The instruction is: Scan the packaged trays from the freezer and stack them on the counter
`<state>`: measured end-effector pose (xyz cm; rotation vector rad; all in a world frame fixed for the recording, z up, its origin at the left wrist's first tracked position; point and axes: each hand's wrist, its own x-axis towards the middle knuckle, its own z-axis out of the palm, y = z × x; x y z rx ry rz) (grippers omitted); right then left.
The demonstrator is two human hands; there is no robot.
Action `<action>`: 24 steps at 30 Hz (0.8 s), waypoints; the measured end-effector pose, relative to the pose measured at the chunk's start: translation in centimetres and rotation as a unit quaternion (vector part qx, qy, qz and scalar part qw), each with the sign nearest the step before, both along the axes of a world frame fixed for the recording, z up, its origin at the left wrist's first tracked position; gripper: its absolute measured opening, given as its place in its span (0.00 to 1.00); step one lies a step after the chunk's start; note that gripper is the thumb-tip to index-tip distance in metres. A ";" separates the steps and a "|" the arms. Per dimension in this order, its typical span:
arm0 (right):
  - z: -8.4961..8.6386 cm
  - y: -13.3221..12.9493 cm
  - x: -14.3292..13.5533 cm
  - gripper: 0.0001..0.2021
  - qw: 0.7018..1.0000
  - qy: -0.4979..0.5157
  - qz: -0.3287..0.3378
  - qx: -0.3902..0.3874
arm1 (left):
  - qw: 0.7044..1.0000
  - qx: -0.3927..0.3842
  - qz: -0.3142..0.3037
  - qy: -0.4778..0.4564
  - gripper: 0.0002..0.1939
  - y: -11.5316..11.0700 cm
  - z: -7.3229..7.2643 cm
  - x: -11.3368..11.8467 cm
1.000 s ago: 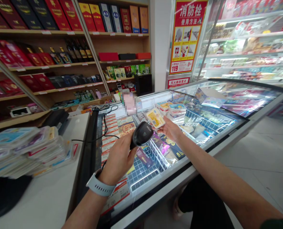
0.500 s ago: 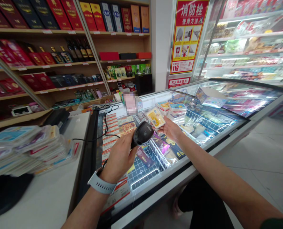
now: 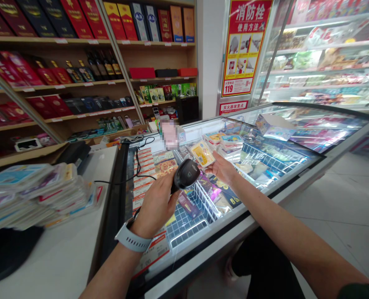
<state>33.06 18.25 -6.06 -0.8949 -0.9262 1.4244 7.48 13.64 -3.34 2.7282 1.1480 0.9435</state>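
Note:
My left hand (image 3: 157, 203) is wrapped round a black barcode scanner (image 3: 186, 173) with a cable, held above the glass-topped freezer. In my right hand (image 3: 222, 168) is a flat plastic food pack (image 3: 202, 153) with a yellow and white label, gripped at its near right edge. The scanner's head points toward the pack, with a small gap between them. Behind the pack, more packs (image 3: 230, 142) with blue and yellow labels lie on the freezer glass. Below my hands a white wire basket (image 3: 199, 207) holds a few purple and dark packages.
Leaning stacks of similar packs (image 3: 44, 191) stand on the white counter (image 3: 75, 249) at left. The scanner's black cable (image 3: 125, 182) crosses the freezer edge. A cardboard box (image 3: 274, 127) sits farther back on the freezer. Shelves (image 3: 78, 85) with bottles and gift boxes line the back.

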 end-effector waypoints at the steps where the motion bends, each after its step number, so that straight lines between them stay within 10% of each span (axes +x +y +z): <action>1: 0.0 0.0 0.0 0.23 1.000 0.003 0.002 0.003 | 1.000 0.000 0.000 -0.001 0.27 0.0 0.0 0.0; 24: -0.2 0.1 0.0 0.22 1.000 0.014 0.007 0.010 | 1.000 -0.015 -0.004 -0.006 0.24 -0.3 0.4 0.1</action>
